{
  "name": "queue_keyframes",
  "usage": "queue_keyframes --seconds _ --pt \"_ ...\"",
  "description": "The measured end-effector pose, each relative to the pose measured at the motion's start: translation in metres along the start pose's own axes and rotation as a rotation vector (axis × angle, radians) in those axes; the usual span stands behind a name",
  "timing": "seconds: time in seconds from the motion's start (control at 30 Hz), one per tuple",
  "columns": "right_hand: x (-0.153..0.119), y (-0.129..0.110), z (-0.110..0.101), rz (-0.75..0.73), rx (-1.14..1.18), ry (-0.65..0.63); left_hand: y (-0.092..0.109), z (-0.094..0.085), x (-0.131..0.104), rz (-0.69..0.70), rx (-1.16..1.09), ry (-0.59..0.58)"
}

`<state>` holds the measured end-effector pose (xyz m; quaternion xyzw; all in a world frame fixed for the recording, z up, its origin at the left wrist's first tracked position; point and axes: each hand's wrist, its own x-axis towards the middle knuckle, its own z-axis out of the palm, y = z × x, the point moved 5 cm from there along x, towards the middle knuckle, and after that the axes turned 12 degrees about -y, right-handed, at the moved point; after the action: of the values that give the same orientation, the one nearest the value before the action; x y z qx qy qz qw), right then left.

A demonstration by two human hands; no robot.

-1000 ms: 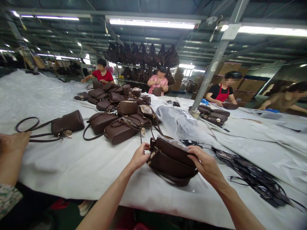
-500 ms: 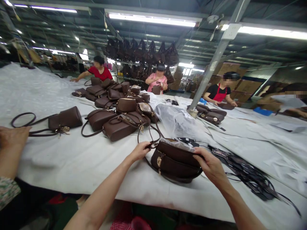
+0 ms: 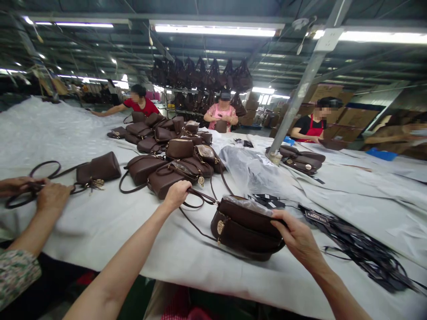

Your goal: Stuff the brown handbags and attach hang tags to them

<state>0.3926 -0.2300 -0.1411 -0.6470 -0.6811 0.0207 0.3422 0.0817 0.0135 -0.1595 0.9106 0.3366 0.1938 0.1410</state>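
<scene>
While a co-worker's hands [image 3: 53, 198] handle the strap of another bag [image 3: 102, 168] at far left, the person's left hand [image 3: 177, 194] is closed on the strap [image 3: 204, 196] of the brown bag [image 3: 248, 231], in front of the near edge of a pile of similar bags [image 3: 179, 149]. From that grip the strap runs rightward and slightly toward the person, to the bag's left end, where a gold charm [image 3: 220, 227] hangs. The bag lies to the right of the left grip and nearer the person, apart from it, on or just over the table [image 3: 110, 235]; which, I cannot tell. Its long axis runs left to right, dipping a little toward the right, and clear plastic [image 3: 248, 205] shows along its upward opening. The right hand [image 3: 295, 231] is the nearer one: its grip pinches the rim at the right end, so the bag lies directly leftward of it. Farther right are bundled black tags [image 3: 353, 244].
</scene>
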Motion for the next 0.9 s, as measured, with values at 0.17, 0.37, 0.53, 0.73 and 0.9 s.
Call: queue_keyframes --seconds 0.17,0.37,0.53,0.73,0.9 --pt "0.001 -0.004 0.001 -0.072 0.022 0.003 -0.008 0.011 -0.008 0.036 0.045 -0.087" --pt "-0.007 0.0 0.004 0.071 0.113 0.013 0.001 0.04 -0.022 0.122 0.008 -0.217" --pt "-0.009 -0.004 0.007 0.058 0.173 0.001 0.068 0.017 -0.02 0.275 -0.172 -0.07" --pt "0.003 -0.04 -0.002 -0.089 0.007 -0.008 0.173 -0.008 -0.007 0.497 -0.222 -0.045" --pt "0.01 -0.056 -0.01 -0.114 -0.061 0.083 0.202 0.011 0.003 0.609 0.008 -0.015"
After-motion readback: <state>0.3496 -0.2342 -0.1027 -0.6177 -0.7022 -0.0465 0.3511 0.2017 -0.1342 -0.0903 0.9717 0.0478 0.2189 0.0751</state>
